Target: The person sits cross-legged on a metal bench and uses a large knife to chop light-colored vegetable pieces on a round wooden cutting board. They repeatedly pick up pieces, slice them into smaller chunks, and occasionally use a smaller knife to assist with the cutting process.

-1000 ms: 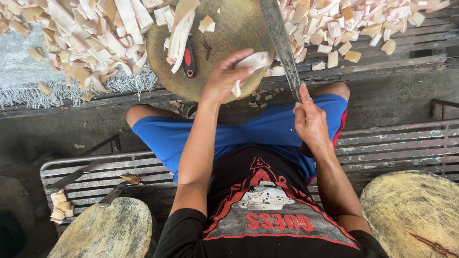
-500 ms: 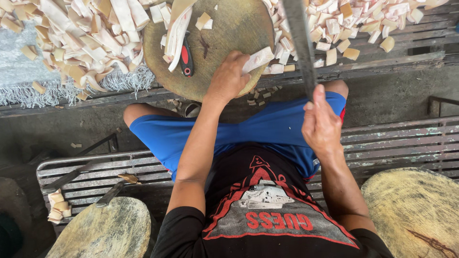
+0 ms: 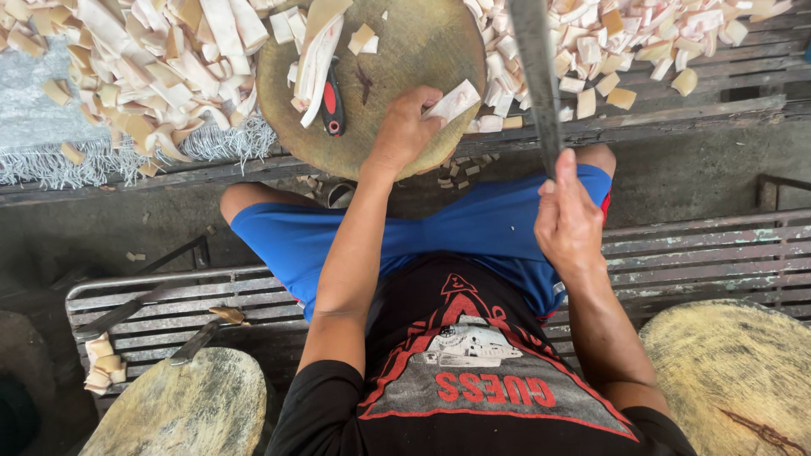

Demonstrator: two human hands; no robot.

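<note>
Pale strip [image 3: 452, 101] pinched in left hand [image 3: 404, 131] fingers on block [image 3: 405, 51]; right hand [image 3: 568, 221] fingers clasp cleaver [image 3: 536, 67].

A rough, open food-cutting workshop: round wooden chopping blocks [image 3: 372, 76] worn from use, heaps of pale cut pieces [image 3: 144, 76] spread on metal slat benches [image 3: 693, 245], knives [image 3: 127, 308] lying about, bare concrete floor [image 3: 110, 228] below.

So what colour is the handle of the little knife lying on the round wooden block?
Red and black handle, head view.
</note>
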